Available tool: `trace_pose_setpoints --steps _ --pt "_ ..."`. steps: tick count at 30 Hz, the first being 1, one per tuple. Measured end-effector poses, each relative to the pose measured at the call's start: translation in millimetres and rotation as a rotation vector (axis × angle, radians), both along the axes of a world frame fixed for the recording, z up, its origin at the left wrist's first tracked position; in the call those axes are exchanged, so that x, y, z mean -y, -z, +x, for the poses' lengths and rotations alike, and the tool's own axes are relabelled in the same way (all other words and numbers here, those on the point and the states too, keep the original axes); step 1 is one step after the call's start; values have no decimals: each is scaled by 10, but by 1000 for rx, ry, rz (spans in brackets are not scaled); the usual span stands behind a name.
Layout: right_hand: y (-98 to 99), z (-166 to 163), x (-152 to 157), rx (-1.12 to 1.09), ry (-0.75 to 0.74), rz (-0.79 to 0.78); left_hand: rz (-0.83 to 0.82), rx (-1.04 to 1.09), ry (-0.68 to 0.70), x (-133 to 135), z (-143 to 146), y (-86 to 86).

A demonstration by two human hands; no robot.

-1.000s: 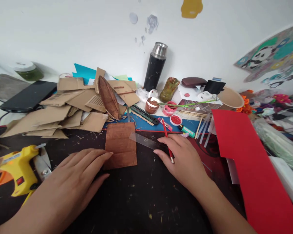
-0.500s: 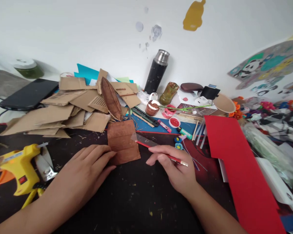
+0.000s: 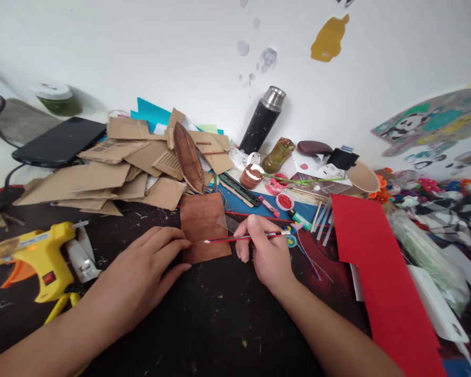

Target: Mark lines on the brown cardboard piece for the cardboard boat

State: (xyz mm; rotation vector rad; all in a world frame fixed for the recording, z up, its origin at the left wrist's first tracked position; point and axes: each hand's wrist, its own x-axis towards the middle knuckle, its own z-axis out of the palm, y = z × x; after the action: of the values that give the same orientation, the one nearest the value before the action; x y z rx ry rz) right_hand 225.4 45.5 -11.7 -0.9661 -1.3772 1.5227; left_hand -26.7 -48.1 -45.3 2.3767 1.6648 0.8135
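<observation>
A brown painted cardboard piece [image 3: 202, 225] lies flat on the dark table [image 3: 220, 319]. My left hand [image 3: 143, 272] rests on the table with its fingertips pressing the piece's left edge. My right hand [image 3: 265, 248] grips a red pencil [image 3: 247, 238] held level, its tip over the lower part of the brown piece. A clear plastic ruler [image 3: 228, 223] lies under my right fingers, its end over the piece's right edge.
A yellow glue gun [image 3: 39, 259] lies at the left. Cardboard scraps [image 3: 102, 178] and a brown boat-shaped model [image 3: 189, 157] pile behind. A black flask [image 3: 262, 121], paint pots, a cutter [image 3: 241, 189] and a red sheet [image 3: 384, 272] fill the back and right.
My right hand turned the pencil from upright to level and brought its tip leftward over the brown piece. My left hand stayed on the piece's left edge. The camera shifted.
</observation>
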Motion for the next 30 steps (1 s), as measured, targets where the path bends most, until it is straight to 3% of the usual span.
trace_pose_setpoints --steps 6,30 --pt "111 50 85 -21 -166 56 -11 51 -3 6 -5 11" --pt "95 29 139 176 -224 70 11 48 5 16 -3 -12"
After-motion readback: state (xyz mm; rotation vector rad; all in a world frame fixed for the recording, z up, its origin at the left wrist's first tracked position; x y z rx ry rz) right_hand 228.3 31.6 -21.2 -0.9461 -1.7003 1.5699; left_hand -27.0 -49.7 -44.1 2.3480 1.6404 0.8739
